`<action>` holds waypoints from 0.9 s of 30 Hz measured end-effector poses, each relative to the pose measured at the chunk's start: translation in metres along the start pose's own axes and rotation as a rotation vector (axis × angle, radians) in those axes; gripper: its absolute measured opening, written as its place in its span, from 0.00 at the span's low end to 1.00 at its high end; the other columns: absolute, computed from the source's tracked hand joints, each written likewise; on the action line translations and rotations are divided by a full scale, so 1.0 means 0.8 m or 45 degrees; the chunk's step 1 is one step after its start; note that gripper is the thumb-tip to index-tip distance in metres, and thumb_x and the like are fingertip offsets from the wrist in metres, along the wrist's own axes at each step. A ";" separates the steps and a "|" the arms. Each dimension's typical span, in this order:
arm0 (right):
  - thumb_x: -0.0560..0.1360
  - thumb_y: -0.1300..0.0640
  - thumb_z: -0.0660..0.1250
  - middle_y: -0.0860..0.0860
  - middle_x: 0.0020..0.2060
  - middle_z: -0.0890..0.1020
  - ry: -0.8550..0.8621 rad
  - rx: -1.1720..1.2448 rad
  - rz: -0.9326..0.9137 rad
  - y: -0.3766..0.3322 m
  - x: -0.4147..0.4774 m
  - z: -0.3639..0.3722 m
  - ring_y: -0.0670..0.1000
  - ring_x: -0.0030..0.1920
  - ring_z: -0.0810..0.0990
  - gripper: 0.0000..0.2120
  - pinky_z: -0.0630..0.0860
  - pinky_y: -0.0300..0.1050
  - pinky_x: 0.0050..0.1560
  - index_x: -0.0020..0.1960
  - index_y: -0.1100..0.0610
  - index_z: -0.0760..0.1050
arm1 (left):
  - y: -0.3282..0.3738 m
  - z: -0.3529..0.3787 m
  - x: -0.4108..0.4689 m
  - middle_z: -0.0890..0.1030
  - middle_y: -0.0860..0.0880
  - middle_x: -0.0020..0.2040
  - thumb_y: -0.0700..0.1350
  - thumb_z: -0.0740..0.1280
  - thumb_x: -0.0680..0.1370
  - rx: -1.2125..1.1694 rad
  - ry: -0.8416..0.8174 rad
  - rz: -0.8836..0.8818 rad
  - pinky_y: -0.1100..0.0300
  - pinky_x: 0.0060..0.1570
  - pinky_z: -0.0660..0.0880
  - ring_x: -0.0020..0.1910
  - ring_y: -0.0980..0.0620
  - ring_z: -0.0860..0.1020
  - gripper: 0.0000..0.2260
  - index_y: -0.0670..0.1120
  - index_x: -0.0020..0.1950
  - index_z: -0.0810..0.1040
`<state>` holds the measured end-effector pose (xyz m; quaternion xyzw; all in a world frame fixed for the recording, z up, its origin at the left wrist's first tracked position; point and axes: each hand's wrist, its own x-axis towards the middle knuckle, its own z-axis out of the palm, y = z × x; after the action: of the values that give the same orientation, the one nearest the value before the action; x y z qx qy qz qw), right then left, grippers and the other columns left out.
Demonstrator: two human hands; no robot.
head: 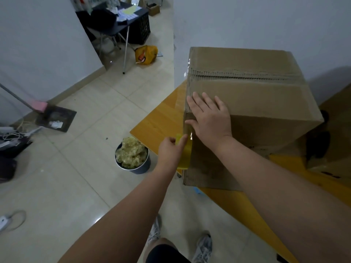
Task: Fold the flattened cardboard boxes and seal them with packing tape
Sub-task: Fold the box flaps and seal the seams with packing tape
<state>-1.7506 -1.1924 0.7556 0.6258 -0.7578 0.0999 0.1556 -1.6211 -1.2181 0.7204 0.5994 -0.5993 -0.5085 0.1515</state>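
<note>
**A cardboard box was held and taped at its near left corner on a wooden table.**

The cardboard box was set closed on the table, with its top flaps met along a seam under clear tape. The right hand was laid flat on the box's top at the near left edge, fingers straight and spread, thumb down over the corner. Against the box's left side, yellowish packing tape was pinched by the left hand, its fingers curled round it. On the floor left of the box, a bucket filled with pale crumpled material was seen. A second box was seen touching the box's right side. A yellow bag was left on the floor far beyond the box's left edge.
</note>
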 end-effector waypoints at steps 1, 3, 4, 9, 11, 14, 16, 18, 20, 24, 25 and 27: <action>0.73 0.49 0.71 0.55 0.68 0.75 0.010 0.046 0.006 -0.001 0.000 -0.001 0.59 0.68 0.73 0.28 0.67 0.60 0.67 0.70 0.58 0.71 | -0.001 0.001 -0.001 0.78 0.45 0.55 0.59 0.64 0.78 -0.004 -0.017 -0.012 0.55 0.49 0.72 0.52 0.49 0.75 0.24 0.40 0.62 0.74; 0.76 0.50 0.68 0.55 0.69 0.73 -0.011 0.094 0.013 -0.003 0.000 -0.007 0.59 0.70 0.71 0.26 0.64 0.60 0.69 0.71 0.57 0.70 | -0.002 0.001 -0.003 0.77 0.45 0.58 0.59 0.63 0.78 0.035 -0.031 0.005 0.54 0.52 0.74 0.55 0.47 0.76 0.25 0.41 0.64 0.72; 0.78 0.50 0.66 0.54 0.71 0.71 -0.059 0.096 0.014 -0.004 0.000 -0.013 0.58 0.71 0.69 0.25 0.62 0.59 0.71 0.72 0.57 0.68 | -0.001 -0.001 -0.005 0.77 0.45 0.59 0.58 0.63 0.78 0.071 -0.028 0.025 0.54 0.52 0.74 0.55 0.47 0.76 0.24 0.41 0.65 0.71; 0.81 0.51 0.57 0.53 0.78 0.57 -0.268 0.102 -0.022 0.001 -0.004 -0.040 0.54 0.78 0.54 0.28 0.45 0.54 0.76 0.78 0.54 0.54 | 0.008 -0.024 -0.027 0.71 0.44 0.63 0.53 0.66 0.78 0.376 0.198 0.333 0.55 0.59 0.70 0.61 0.48 0.72 0.23 0.43 0.68 0.68; 0.78 0.57 0.62 0.57 0.74 0.66 -0.128 0.223 -0.046 0.007 -0.016 -0.056 0.57 0.75 0.61 0.25 0.50 0.54 0.75 0.75 0.57 0.64 | 0.018 -0.031 -0.045 0.70 0.46 0.62 0.51 0.65 0.79 0.456 0.260 0.540 0.58 0.60 0.66 0.62 0.49 0.69 0.21 0.44 0.68 0.69; 0.74 0.64 0.65 0.61 0.68 0.72 0.085 0.364 0.005 0.025 -0.058 -0.070 0.60 0.70 0.69 0.23 0.59 0.53 0.72 0.68 0.61 0.72 | 0.033 -0.022 -0.071 0.70 0.50 0.61 0.50 0.64 0.79 0.595 0.155 0.786 0.63 0.59 0.63 0.59 0.55 0.66 0.16 0.47 0.66 0.70; 0.74 0.64 0.66 0.61 0.69 0.71 0.065 0.461 0.135 0.044 -0.102 -0.072 0.60 0.70 0.69 0.22 0.60 0.51 0.71 0.67 0.61 0.72 | 0.041 -0.003 -0.084 0.70 0.51 0.60 0.50 0.62 0.80 0.729 0.054 0.901 0.65 0.57 0.61 0.57 0.56 0.65 0.15 0.48 0.65 0.70; 0.76 0.63 0.64 0.58 0.72 0.68 -0.085 0.498 0.302 0.069 -0.152 -0.071 0.59 0.72 0.66 0.21 0.61 0.51 0.72 0.69 0.59 0.71 | 0.046 0.027 -0.094 0.71 0.50 0.60 0.50 0.61 0.80 0.854 -0.041 1.003 0.64 0.58 0.64 0.58 0.53 0.68 0.14 0.47 0.65 0.70; 0.80 0.59 0.60 0.53 0.75 0.63 -0.343 0.495 0.512 0.103 -0.205 -0.069 0.55 0.74 0.61 0.21 0.63 0.50 0.72 0.72 0.54 0.67 | 0.048 0.063 -0.105 0.71 0.49 0.61 0.50 0.60 0.81 0.957 -0.143 1.077 0.60 0.58 0.66 0.59 0.50 0.70 0.15 0.47 0.66 0.69; 0.82 0.55 0.58 0.53 0.75 0.62 -0.764 0.371 0.920 0.177 -0.311 -0.071 0.55 0.72 0.64 0.23 0.69 0.48 0.67 0.76 0.55 0.61 | 0.046 0.139 -0.130 0.70 0.47 0.62 0.50 0.58 0.82 1.081 -0.353 1.147 0.55 0.59 0.70 0.60 0.48 0.70 0.17 0.45 0.68 0.67; 0.82 0.56 0.58 0.54 0.73 0.65 -0.821 0.339 0.982 0.193 -0.334 -0.072 0.54 0.68 0.69 0.22 0.74 0.48 0.61 0.75 0.57 0.62 | 0.046 0.156 -0.136 0.70 0.47 0.62 0.49 0.57 0.82 1.111 -0.401 1.167 0.55 0.58 0.70 0.60 0.48 0.70 0.16 0.45 0.68 0.67; 0.82 0.58 0.57 0.56 0.65 0.74 -0.864 0.393 1.151 0.219 -0.373 -0.076 0.51 0.47 0.78 0.18 0.76 0.45 0.38 0.71 0.58 0.68 | 0.046 0.187 -0.150 0.71 0.47 0.62 0.49 0.57 0.82 1.123 -0.495 1.197 0.55 0.56 0.70 0.59 0.47 0.70 0.15 0.44 0.67 0.67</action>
<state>-1.8654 -0.8634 0.7125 0.2529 -0.9336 0.0595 -0.2467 -1.7321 -1.0582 0.7353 0.1782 -0.9645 -0.1947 -0.0130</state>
